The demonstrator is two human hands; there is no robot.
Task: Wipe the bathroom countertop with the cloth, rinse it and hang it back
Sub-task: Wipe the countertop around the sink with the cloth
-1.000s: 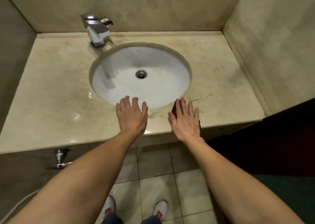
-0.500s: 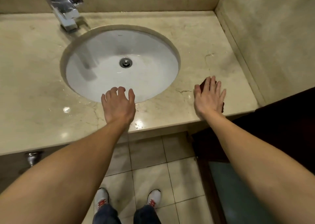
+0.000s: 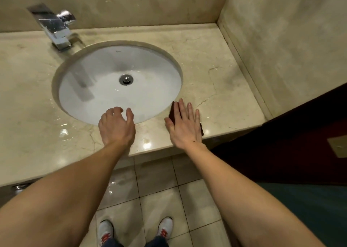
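A dark cloth (image 3: 171,113) lies flat on the beige marble countertop (image 3: 216,74), just right of the front rim of the white sink basin (image 3: 150,96). My right hand (image 3: 185,128) presses down on the cloth with its fingers stretched out. It covers most of the cloth, so only dark edges show at the index finger and beside the little finger. My left hand (image 3: 116,126) rests on the counter at the front rim of the basin, fingers apart and slightly curled, holding nothing.
A chrome faucet (image 3: 56,28) stands at the back left of the basin, with no water running. Marble walls close off the back and the right side. A dark wooden door (image 3: 300,137) is at the right. Wet patches glint on the counter's front edge and on the floor tiles.
My right hand slid the cloth out to the right along the counter front, then back left to the basin rim. My left hand stayed at the front rim.
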